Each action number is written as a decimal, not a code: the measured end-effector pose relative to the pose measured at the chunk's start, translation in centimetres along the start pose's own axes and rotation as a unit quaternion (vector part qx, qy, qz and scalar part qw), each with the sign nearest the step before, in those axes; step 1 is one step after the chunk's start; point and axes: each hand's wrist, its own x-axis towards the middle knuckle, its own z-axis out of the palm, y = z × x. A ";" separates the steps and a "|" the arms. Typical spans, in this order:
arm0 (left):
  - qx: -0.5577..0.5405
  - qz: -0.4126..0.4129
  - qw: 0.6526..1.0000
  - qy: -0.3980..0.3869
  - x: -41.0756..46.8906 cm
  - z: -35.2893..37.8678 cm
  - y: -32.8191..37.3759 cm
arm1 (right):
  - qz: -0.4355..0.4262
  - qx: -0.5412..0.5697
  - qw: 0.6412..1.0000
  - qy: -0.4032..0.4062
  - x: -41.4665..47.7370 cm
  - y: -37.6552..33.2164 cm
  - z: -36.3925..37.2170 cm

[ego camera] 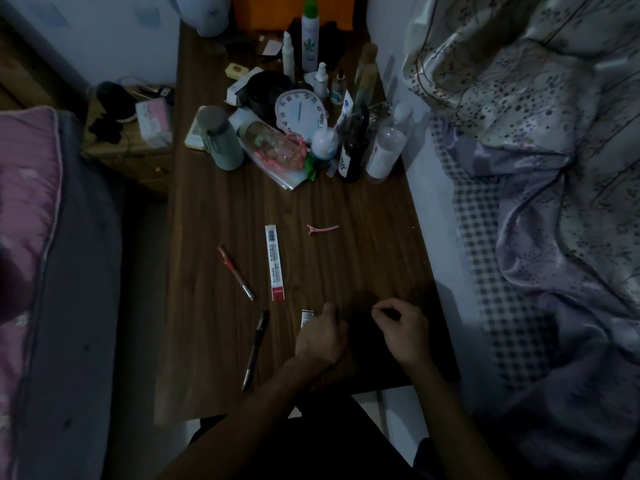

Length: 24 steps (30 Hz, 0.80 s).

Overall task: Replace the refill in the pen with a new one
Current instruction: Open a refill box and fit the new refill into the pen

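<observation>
On the dark wooden table (363, 237) lie a red pen (235, 273) and, nearer to me, a black pen (255, 349), both left of my hands. A long white refill packet with a red end (274, 263) lies between them. A second refill packet (305, 318) pokes out from under my left hand (320, 337), which rests on it with curled fingers. My right hand (401, 329) is just to the right, thumb and forefinger pinched together. The dim light hides whether anything thin sits between them.
A pink hair clip (322, 228) lies mid-table. Bottles, a flask (221, 140), a small white clock (300, 110) and other clutter crowd the far half. Bedding (536, 168) borders the table's right edge, and a pink and grey cushion (41, 254) sits to the left.
</observation>
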 end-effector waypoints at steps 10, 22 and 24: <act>-0.102 0.080 0.988 0.088 -4.8 -6.9 1.0 | -0.008 0.147 0.989 -0.024 -1.9 -6.9 0.6; -0.112 0.123 0.979 0.119 -9.5 -12.2 1.7 | -0.126 0.173 0.967 -0.137 -5.2 -12.9 2.0; -0.107 0.131 0.977 0.126 -10.1 -12.8 1.7 | -0.134 0.183 0.963 -0.146 -5.5 -13.5 2.1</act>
